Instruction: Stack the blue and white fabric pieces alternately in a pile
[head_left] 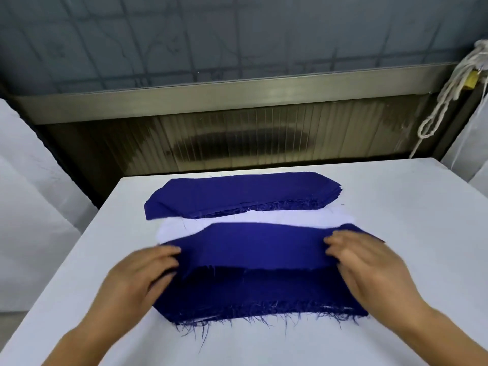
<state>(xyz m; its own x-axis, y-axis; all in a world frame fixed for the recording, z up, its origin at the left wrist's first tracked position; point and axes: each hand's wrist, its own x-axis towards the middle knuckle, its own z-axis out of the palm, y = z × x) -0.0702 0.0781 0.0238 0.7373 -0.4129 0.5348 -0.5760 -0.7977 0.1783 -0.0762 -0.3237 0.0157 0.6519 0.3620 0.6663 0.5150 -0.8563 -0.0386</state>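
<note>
1. Blue piece: lifted over the near pile, long axis running left to right, one end in each grip; both hands equally near.
2. Left hand and right hand: fingers curled, each pinching an end.
3. Look: deep blue, frayed lower edge, slack middle.
4. White pieces: just behind; blue stack farther back on the surface.

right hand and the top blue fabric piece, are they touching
Touching. The head view shows the right hand with its fingers curled over the right end of the top blue fabric piece, pinching it.
</note>
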